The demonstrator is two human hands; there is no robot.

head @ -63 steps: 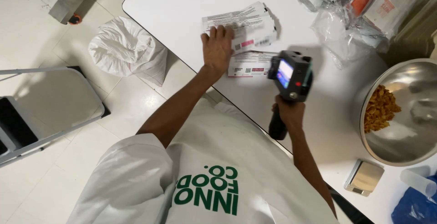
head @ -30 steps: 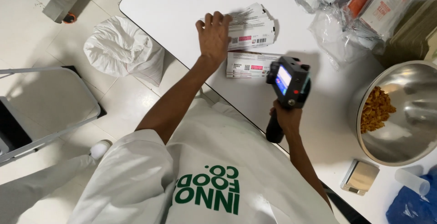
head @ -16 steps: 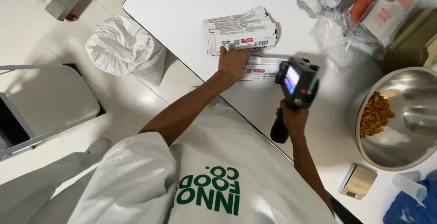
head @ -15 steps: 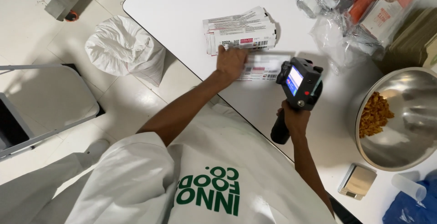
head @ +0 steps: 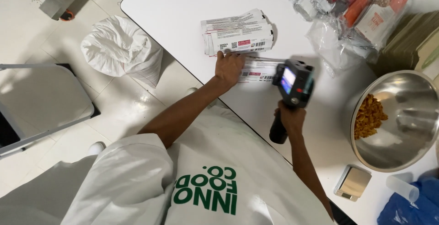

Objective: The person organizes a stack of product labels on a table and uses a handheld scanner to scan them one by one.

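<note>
My left hand [head: 230,66] presses flat on the near end of a white printed pouch [head: 259,70] lying on the white table [head: 173,15]. Just beyond it sits a fanned stack of similar white pouches [head: 238,37]. My right hand [head: 289,117] grips the black handle of a handheld printer gun [head: 292,85] with a lit screen. The gun's head hovers over the right end of the flat pouch.
A steel bowl [head: 402,124] with orange-brown snack pieces sits at the right. Clear and coloured packets [head: 352,5] pile at the table's far right. A small metal scale [head: 352,182] and a blue bag [head: 411,206] lie near. A white sack [head: 121,51] and grey chair [head: 36,101] are on the floor.
My left hand left the stack and came back to hold down the single pouch. The printer gun moved slightly toward the pouch's right end.
</note>
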